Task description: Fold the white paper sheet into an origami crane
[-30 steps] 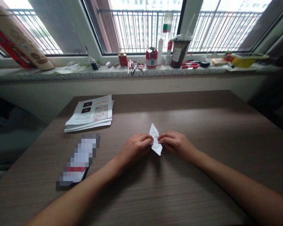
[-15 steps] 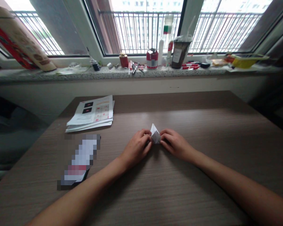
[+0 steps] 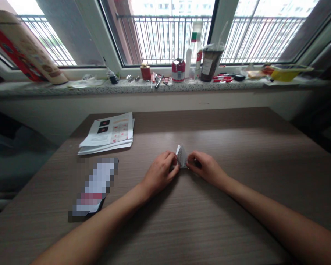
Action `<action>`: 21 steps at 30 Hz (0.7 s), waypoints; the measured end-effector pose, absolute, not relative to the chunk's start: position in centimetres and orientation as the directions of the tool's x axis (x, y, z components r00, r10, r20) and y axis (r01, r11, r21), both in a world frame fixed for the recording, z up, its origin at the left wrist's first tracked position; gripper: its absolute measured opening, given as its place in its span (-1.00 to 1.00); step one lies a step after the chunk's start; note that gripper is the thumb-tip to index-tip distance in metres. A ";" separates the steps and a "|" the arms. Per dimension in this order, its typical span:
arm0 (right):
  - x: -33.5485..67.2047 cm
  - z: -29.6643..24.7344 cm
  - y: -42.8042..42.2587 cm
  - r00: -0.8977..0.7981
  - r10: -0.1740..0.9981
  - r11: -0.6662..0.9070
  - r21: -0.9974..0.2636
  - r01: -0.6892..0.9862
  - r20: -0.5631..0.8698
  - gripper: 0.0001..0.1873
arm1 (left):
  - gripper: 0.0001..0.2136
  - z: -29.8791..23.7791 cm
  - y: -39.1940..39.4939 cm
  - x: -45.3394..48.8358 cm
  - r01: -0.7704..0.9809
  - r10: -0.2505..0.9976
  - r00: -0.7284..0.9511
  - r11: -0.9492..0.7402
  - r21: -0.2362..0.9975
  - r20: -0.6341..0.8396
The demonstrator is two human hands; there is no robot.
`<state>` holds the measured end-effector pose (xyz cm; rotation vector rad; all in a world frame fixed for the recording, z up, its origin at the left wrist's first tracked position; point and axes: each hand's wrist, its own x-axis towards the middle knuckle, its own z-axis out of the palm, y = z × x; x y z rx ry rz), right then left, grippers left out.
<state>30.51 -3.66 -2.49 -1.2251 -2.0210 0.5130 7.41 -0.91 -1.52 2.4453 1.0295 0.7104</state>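
Between my hands, near the middle of the brown table, stands a small folded paper point(image 3: 181, 157) with a pointed top and printed marks on its faces. My left hand point(image 3: 162, 170) pinches its left side, thumb and fingers closed on the edge. On the other side my right hand point(image 3: 205, 166) has its thumb and fingertips curled together at the paper's lower right edge. The tips of some fingers are hidden behind the paper.
To the left lie a stack of printed sheets point(image 3: 109, 134) and a blurred-out phone-like object point(image 3: 95, 187). Along the stone windowsill point(image 3: 91, 89) stand a red can point(image 3: 178, 70), a lidded cup with a straw point(image 3: 210, 63), a bottle point(image 3: 196, 48) and a yellow container point(image 3: 287, 73).
The folded paper has changed shape: its right face is turned and a layer now stands up at the right. My right fingers have curled in more; the left hand has barely moved.
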 end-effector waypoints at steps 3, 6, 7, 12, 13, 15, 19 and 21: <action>30.6 -2.6 -3.6 -0.344 0.850 0.527 -0.620 0.581 0.399 -0.94 | -0.95 -1.6 -0.9 7.5 0.538 0.752 0.585 -0.641 0.547 0.305; 30.7 -2.9 -3.6 -0.380 0.828 0.560 -0.591 0.581 0.412 -0.94 | -0.94 -1.6 -0.8 7.4 0.542 0.759 0.571 -0.634 0.552 0.312; 30.7 -3.0 -3.6 -0.388 0.822 0.569 -0.580 0.583 0.417 -0.91 | -0.95 -1.6 -0.8 7.4 0.548 0.763 0.565 -0.632 0.548 0.314; 30.8 -3.1 -3.7 -0.451 0.776 0.626 -0.459 0.631 0.441 -0.77 | -0.90 -1.9 -0.6 7.1 0.566 0.754 0.545 -0.653 0.503 0.366; 30.8 -3.0 -3.7 -0.471 0.764 0.640 -0.425 0.641 0.440 -0.75 | -0.88 -2.0 -0.6 7.0 0.570 0.748 0.549 -0.661 0.488 0.372; 30.9 -2.8 -3.8 -0.517 0.741 0.666 -0.370 0.648 0.428 -0.72 | -0.86 -2.2 -0.6 6.8 0.585 0.738 0.560 -0.674 0.450 0.377; 31.2 -2.4 -3.9 -0.582 0.722 0.689 -0.317 0.651 0.374 -0.65 | -0.83 -1.9 -0.7 6.6 0.610 0.713 0.597 -0.701 0.370 0.367; 31.3 -2.3 -4.0 -0.593 0.722 0.690 -0.306 0.656 0.358 -0.63 | -0.79 -1.6 -0.9 6.6 0.611 0.706 0.609 -0.708 0.354 0.362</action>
